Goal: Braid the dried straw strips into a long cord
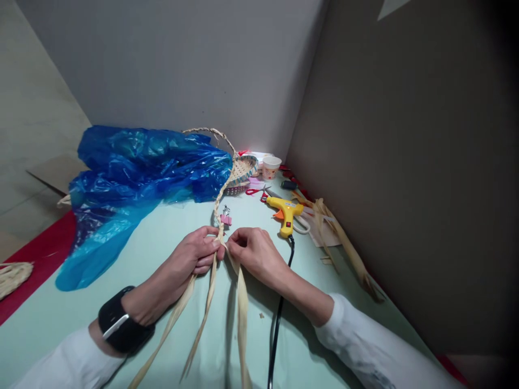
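A braid [217,208] of pale dried plant strips, which look like corn husk, runs from the back of the table toward me. My left hand [200,251] is closed, pinching the braid at its working end. Close beside it, my right hand [255,251] is closed with finger and thumb on one loose strip [242,308], which hangs toward the front edge. Two more strips [208,302] trail down from under my left hand. Just beyond my fingers, a pink binder clip [226,219] lies by the braid.
A crumpled blue plastic bag [154,167] covers the back left. Behind the braid stand a woven basket [243,168] and a paper cup [271,168]. To the right lie a yellow glue gun [286,212], its black cord [279,319], red-handled scissors [254,191] and dried husks [344,243] along the wall.
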Motion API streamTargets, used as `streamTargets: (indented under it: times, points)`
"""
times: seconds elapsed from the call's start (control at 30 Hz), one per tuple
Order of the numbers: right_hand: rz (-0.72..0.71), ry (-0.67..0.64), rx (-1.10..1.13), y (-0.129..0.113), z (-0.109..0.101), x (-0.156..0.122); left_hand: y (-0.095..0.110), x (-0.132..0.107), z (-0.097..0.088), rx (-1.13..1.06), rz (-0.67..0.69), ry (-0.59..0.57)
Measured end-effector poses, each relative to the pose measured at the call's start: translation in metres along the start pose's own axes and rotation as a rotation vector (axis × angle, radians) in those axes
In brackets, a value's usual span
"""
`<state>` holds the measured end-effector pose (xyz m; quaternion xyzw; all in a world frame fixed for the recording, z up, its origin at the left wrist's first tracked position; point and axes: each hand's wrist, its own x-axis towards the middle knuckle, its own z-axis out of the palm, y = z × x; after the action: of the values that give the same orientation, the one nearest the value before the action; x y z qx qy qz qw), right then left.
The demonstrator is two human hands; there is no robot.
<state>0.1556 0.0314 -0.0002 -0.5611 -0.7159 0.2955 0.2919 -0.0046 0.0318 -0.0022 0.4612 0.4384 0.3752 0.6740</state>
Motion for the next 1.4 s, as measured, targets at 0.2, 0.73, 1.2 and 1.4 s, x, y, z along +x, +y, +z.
streamTargets:
  times: [0.2, 0.73, 1.2, 1.4]
  points:
    - [-0.008, -0.036, 0.142, 0.002, -0.002, -0.002, -0.002, 0.002, -0.002, 0.012, -0.004, -0.053]
    - [0.09, -0.039, 0.242, 0.007, 0.007, -0.003, -0.006, 0.001, -0.005, 0.072, -0.023, -0.035]
    - [0.122, 0.0, 0.12, -0.001, 0.007, -0.01, -0.005, 0.002, -0.003, 0.187, -0.06, 0.05]
    - [0.131, 0.042, 0.096, 0.0, 0.011, -0.011, -0.005, 0.002, -0.002, 0.182, -0.073, 0.072]
